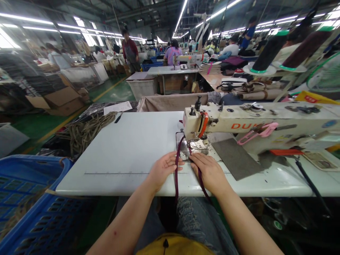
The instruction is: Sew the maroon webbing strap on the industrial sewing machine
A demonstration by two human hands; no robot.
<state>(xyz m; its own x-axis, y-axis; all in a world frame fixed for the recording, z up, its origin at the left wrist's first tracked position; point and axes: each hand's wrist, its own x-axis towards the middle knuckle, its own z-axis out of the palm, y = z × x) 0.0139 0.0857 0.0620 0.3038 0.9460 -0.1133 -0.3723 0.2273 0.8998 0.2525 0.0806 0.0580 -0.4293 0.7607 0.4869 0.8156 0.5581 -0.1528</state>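
A narrow maroon strap (176, 177) runs from the needle area of a white sewing machine (195, 122) toward me in two lengths, both hanging over the table's front edge. My left hand (162, 170) rests by the left length with fingers loosely apart; the strap crosses over its fingers. On the right length, my right hand (209, 173) lies palm down, its fingertips just in front of the presser foot (190, 143). That length passes under the right hand's fingers and comes out beside the thumb. The strap's part under the presser foot is mostly hidden.
A grey sheet (236, 158) lies right of the needle plate on the white table (132, 145). Left stand a blue basket (34, 159) and a heap of khaki straps (90, 131). Thread cones (269, 53) rise behind the machine. Other people work farther back.
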